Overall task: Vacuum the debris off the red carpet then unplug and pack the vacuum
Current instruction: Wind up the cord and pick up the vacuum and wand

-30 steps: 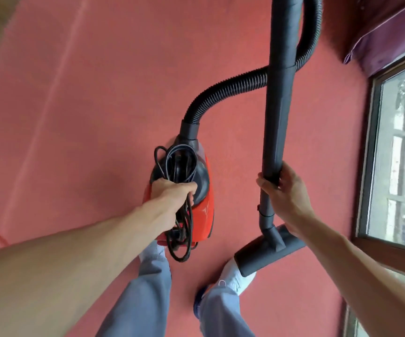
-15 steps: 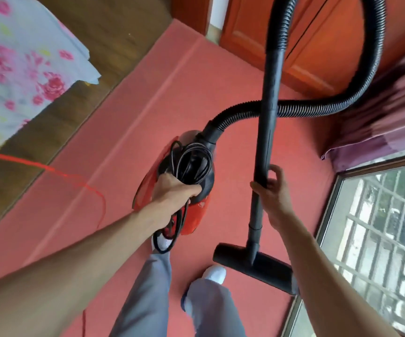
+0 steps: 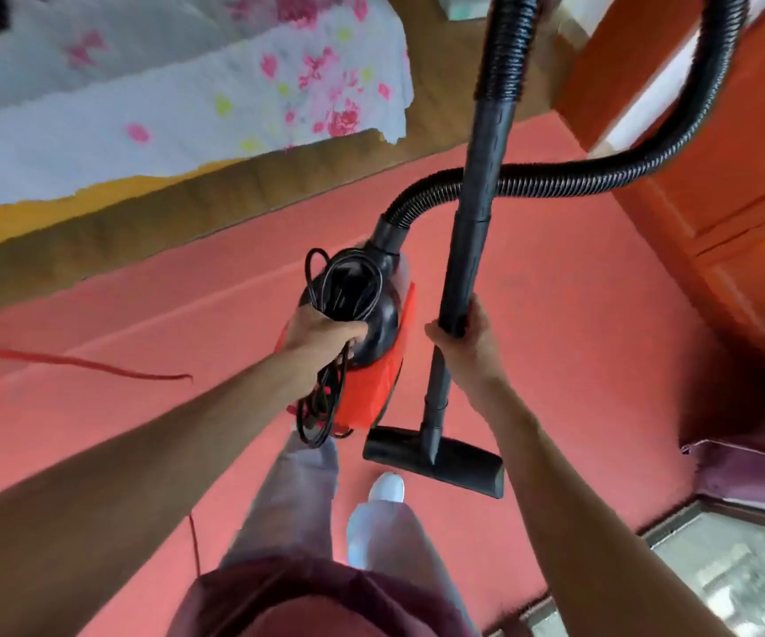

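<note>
Vacuum (image 3: 371, 379) hanging straight below left hand (image 3: 321, 333), fingers curled round top handle together with coiled cord (image 3: 321, 406) (loops dangling beside the red body). Just to the right, wand (image 3: 468, 250) held near upright, long axis from floor head (image 3: 436, 457) low by the feet up past the top of view; right hand (image 3: 463, 337) wrapped round its lower part. Hose (image 3: 578, 181) arching from the body's front, crossing the wand, then out right and upward. Both pieces seemingly carried clear of red carpet (image 3: 578, 360); cord gathered, so probably unplugged and bound for storage. Ahead and to the right, orange wooden cabinet (image 3: 739, 200), perhaps the place to pack it, nearer the right hand. To the left, strip of wooden floor (image 3: 233, 200) and flowered bedspread (image 3: 164, 108); thin red string (image 3: 73, 360) across the carpet; window (image 3: 739, 572) and purple curtain (image 3: 748, 466) low right.
</note>
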`<state>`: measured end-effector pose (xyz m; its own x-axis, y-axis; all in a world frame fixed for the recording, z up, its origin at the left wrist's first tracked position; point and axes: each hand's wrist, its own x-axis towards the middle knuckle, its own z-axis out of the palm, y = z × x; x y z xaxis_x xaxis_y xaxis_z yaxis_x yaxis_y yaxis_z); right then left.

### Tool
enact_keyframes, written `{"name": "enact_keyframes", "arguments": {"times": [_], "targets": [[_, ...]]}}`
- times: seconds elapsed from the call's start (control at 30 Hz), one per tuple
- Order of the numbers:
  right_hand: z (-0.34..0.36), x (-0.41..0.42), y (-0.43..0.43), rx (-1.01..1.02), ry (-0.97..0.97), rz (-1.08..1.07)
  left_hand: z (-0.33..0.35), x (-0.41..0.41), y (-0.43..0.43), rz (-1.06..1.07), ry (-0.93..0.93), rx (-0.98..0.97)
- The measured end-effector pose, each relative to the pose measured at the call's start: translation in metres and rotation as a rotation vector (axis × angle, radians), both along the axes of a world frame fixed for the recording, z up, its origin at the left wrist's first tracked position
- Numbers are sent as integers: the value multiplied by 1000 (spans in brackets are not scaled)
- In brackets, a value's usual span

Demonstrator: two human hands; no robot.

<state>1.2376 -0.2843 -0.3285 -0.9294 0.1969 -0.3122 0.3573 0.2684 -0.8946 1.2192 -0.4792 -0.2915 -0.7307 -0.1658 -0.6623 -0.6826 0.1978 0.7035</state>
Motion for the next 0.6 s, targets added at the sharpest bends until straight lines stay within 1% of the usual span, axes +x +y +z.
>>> {"name": "enact_keyframes", "arguments": {"times": [0.13,0.27,0.33,0.53,0.6], "targets": [[17,14,-51,23,3,148,6,44,-58,197,-23,21],[33,35,-120,29,19,360,22,98,-124,390,-24,55],[34,44,-142,46,18,391,25,118,-147,443,-16,84],[39,46,-297,152,34,708,21,184,-260,694,20,33],[41,54,-352,147,62,779,20,205,-296,772,30,21]]}}
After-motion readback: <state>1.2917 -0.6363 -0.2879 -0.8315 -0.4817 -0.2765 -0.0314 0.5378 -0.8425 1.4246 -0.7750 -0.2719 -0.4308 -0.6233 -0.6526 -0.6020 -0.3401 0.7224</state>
